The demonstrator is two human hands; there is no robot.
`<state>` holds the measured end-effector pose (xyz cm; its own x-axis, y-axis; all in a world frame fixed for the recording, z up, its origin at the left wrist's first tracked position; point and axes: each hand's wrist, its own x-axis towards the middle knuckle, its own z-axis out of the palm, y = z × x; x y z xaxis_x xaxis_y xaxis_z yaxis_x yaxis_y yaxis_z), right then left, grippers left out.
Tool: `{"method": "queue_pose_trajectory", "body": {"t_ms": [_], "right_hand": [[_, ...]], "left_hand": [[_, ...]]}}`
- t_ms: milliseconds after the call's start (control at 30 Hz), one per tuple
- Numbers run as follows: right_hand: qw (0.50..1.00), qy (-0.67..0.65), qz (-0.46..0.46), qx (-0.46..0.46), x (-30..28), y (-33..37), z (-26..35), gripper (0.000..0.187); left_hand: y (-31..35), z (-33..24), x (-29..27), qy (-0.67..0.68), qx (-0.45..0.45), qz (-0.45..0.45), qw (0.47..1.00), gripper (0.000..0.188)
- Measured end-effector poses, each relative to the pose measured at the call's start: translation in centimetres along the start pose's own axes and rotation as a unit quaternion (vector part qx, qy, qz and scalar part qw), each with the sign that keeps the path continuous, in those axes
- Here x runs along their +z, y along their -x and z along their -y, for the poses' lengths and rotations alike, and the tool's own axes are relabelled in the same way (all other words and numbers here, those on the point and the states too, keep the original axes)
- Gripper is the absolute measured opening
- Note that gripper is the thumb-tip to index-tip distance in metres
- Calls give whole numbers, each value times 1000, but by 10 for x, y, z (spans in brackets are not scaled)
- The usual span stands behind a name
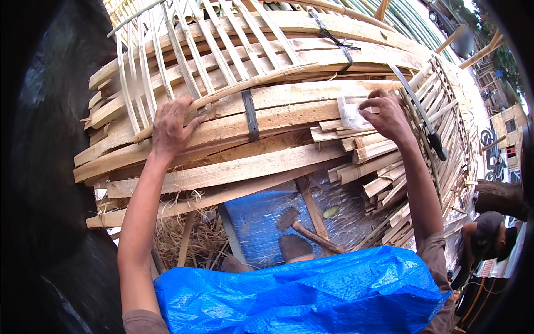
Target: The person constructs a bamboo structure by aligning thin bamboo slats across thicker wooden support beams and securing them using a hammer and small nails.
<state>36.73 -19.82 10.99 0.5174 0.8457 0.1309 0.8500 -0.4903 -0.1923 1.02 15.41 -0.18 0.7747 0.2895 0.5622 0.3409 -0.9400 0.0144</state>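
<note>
My left hand [171, 125] is closed over the near rail of a bamboo lattice [236, 88], its thumb lying along the wood below. The lattice's several pale slats run away from me across stacked timber beams [328, 111]. On the beams to the right stands a clear plastic container [349, 114]. My right hand [386, 114] is at its right side, fingers curled and bent toward the thumb. Whatever those fingertips hold, if anything, is too small to tell. A long blade with a black handle [438, 146] lies just right of that hand.
A hammer [311, 231] with a wooden handle lies below the beams near blue sheeting [258, 222]. Split bamboo strips [384, 181] are piled at the right. Blue tarp [300, 289] covers my lap. A black strap [250, 117] binds the beams. Another person [488, 239] is far right.
</note>
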Motion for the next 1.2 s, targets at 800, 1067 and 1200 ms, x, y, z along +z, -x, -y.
{"method": "queue_pose_trajectory", "body": {"t_ms": [800, 1067, 1200], "right_hand": [[996, 84, 31, -26, 35, -9, -12, 12], [996, -73, 52, -8, 6, -13, -16, 16], [974, -208, 84, 35, -5, -10, -23, 24]], "left_hand": [[3, -1, 4, 2, -22, 18, 1000, 46], [6, 2, 3, 3, -11, 17, 1000, 45], [3, -1, -1, 20, -6, -6, 1000, 47]]}}
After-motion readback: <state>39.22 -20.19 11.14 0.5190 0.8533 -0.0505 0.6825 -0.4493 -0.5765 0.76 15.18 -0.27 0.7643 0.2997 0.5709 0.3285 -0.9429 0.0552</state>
